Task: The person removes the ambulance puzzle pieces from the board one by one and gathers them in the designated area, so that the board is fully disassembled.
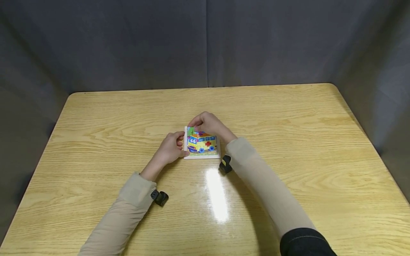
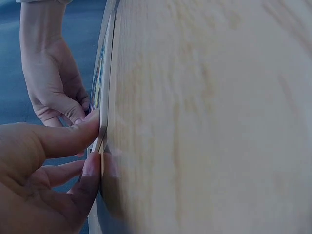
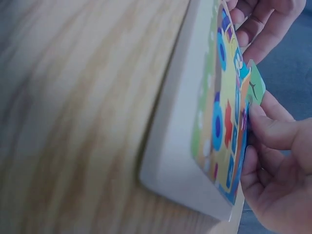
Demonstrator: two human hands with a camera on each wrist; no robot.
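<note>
A small jigsaw puzzle tray (image 1: pixel 202 156) with a white rim lies near the middle of the table, showing a yellow ambulance picture (image 1: pixel 205 144). My left hand (image 1: pixel 171 146) holds the tray's left side, its thumb (image 2: pixel 85 131) at the near left corner and its fingers along the edge. Over the far side of the picture, my right hand (image 1: pixel 209 123) pinches a green puzzle piece (image 3: pixel 256 87) at the far left corner. That piece stands tilted up from the picture in the right wrist view. The right hand covers part of the picture's top in the head view.
The light wooden table (image 1: pixel 304 142) stretches out on all sides of the tray. Dark grey curtains (image 1: pixel 205 42) hang behind it and along both sides. A bright glare lies on the tabletop just in front of the tray.
</note>
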